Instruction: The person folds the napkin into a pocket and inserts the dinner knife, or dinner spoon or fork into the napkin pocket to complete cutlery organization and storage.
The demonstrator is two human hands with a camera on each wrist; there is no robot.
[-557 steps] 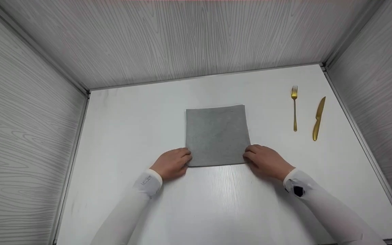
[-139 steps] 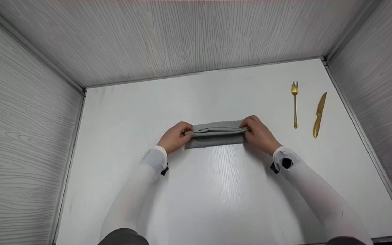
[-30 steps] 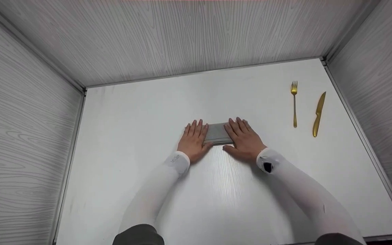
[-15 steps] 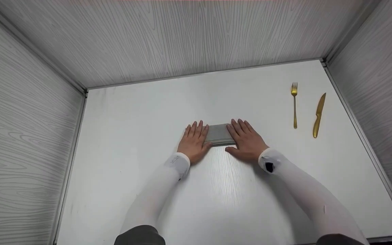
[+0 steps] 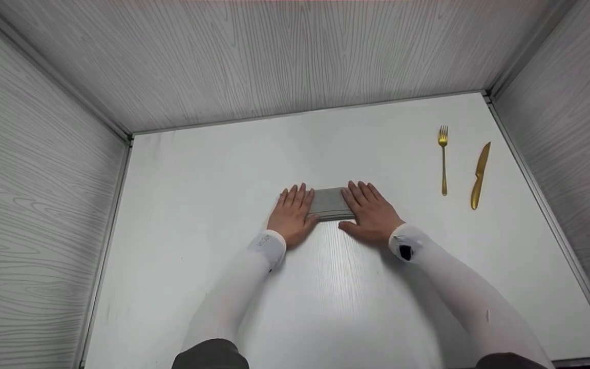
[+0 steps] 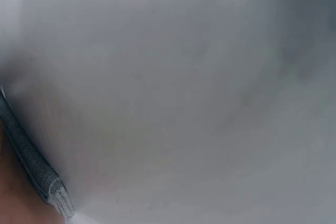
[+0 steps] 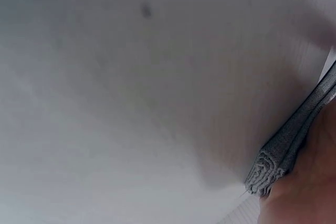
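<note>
A grey cloth napkin (image 5: 328,202), folded into a narrow flat strip, lies across the middle of the white table. My left hand (image 5: 291,215) rests flat on its left end, fingers straight and pointing away from me. On the right end my right hand (image 5: 372,212) lies the same way, its thumb out to the side near the front edge. Both ends of the strip are hidden under the hands in the head view. In the right wrist view the napkin's end (image 7: 262,174) shows several stacked layers; the left wrist view catches another layered end (image 6: 58,195).
To the right on the table (image 5: 197,195) lie a gold fork (image 5: 443,159), tines away from me, and a gold knife (image 5: 479,177) beside it. Grey wood-grain panels (image 5: 274,61) close off the back and both sides.
Earlier the napkin was a larger square, then was gripped by both hands and folded into the strip. Over the last second the flat hands have hardly moved; the right one shifted slightly right.
</note>
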